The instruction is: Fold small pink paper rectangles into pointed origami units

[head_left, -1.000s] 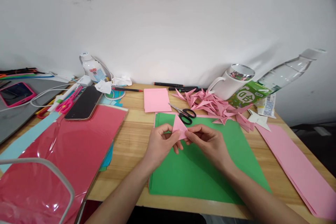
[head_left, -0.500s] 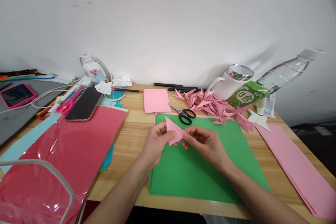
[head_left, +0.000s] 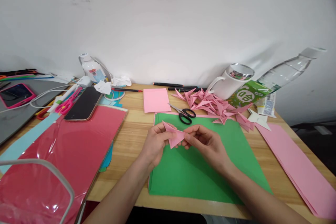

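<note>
Between both hands is a folded pink paper, held above a stack of green paper. My left hand pinches its left part, the thumb lying across the face. At the right corner, my right hand grips the paper between thumb and fingers. Some fingertips are hidden behind the paper. Just beyond the hands lie black-handled scissors, partly on the green sheets. Behind the scissors sits a pile of folded pink paper pieces, and to their left a stack of pink squares.
A white mug, a green carton and a clear bottle stand at the back right. Long pink strips lie along the right. On the left are a phone, a red packet and a white bottle.
The pink paper's upper left point has tipped down and to the left, and a fold now shows across its face. Both hands stay in nearly the same place, still gripping it.
</note>
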Tool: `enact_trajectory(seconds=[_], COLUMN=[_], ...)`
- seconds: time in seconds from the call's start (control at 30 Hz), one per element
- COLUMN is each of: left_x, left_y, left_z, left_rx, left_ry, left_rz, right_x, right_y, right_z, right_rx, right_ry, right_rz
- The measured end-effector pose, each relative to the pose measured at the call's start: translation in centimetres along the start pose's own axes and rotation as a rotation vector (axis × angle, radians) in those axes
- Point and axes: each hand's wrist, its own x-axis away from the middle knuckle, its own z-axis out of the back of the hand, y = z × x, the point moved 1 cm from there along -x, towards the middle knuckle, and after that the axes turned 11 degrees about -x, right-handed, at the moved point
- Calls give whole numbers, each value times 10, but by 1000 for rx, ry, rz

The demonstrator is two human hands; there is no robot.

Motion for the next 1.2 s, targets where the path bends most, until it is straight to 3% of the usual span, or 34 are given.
enact_trajectory(seconds=[0.1,0.27,0.43,0.73,1.0,1.2], left_x=[-1,-3,-2,-2,-3,-3], left_y=[1,1,1,2,0,0], left_z=[2,5,5,5,6,7], left_rx=[98,172,232,172,147,139], left_ry=[-36,-70,-100,-105,-104,-116], left_rz=[49,185,263,269,270,273], right_x=[1,1,1,3,1,2], right_y=[1,0,-3,7,-2,-6], right_z=[1,5,8,11,12,11], right_rx=[45,256,471,431,629,672], right_ry=[-45,-172,-164,-138,-168,-201], right_rz=[100,391,576,485,729,766])
